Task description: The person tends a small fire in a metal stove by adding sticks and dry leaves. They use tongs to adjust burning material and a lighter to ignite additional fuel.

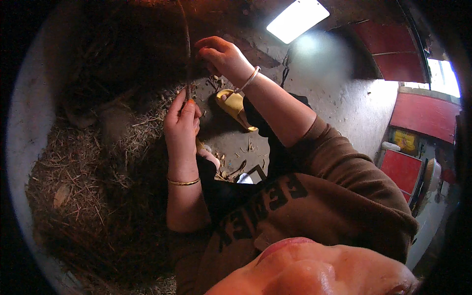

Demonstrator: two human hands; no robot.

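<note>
A thin wooden stick (188, 48) runs from my left hand up to the top edge of the view, where a dim orange glow shows. My left hand (183, 120) grips its lower end between thumb and fingers. Close beside the stick, my right hand (225, 59) is raised with its fingers partly curled. It appears apart from the stick and has nothing visible in it. The area beyond the hands is dark, so the stick's far end is hidden.
Dry straw and twigs (81, 177) are heaped along my left. A yellow slipper (232, 107) is on my foot, on a concrete floor (254, 147) with scattered plant bits. To the right are red cabinet panels (424, 116) and a metal basin (431, 184). A bright white panel (298, 20) shows above.
</note>
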